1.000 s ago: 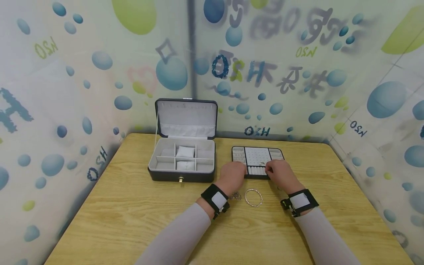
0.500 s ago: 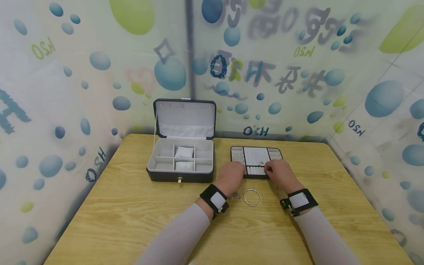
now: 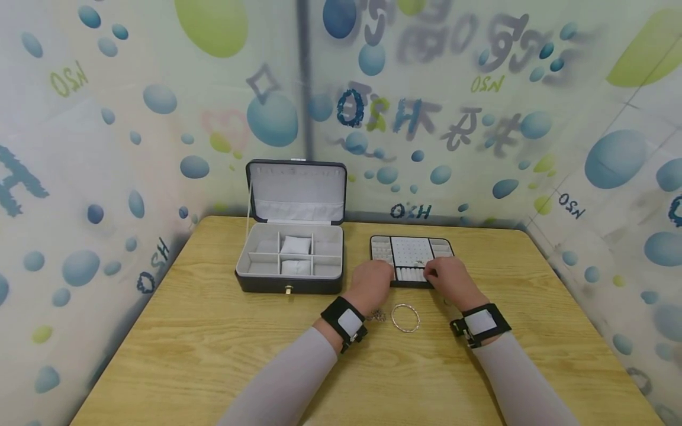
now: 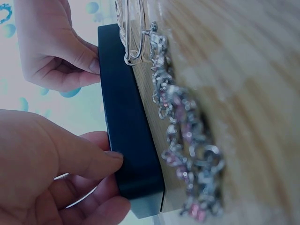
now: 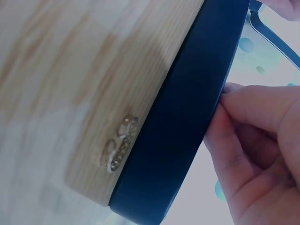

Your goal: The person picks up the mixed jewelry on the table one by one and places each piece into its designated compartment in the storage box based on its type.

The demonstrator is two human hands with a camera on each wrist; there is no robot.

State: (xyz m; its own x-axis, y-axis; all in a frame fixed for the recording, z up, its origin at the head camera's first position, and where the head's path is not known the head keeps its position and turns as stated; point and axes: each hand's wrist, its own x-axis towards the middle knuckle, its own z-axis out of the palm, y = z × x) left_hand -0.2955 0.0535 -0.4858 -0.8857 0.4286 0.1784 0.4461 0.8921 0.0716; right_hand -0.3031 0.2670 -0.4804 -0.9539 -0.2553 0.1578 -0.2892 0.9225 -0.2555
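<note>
A flat black jewelry tray (image 3: 410,251) with pale compartments and ring rolls lies on the table. My left hand (image 3: 370,285) grips its near left part; in the left wrist view the thumb (image 4: 110,159) presses on the black side wall. Over the ring rolls at the right, my right hand (image 3: 454,283) has thumb and fingers brought together at the tray's edge; I cannot tell what is between the tips. A silver bracelet with pink stones (image 4: 180,136) lies beside the left wrist, and a silver bangle (image 3: 392,318) lies between the hands. Small rings (image 5: 124,147) sit close to the tray wall.
To the left stands an open black jewelry box (image 3: 290,285), lid up, with two white cushions (image 3: 296,244) in its middle compartments. The table's far edge meets a patterned wall (image 3: 458,154).
Both hands stay at the tray with almost no movement. The whole head view has shifted slightly to the left.
</note>
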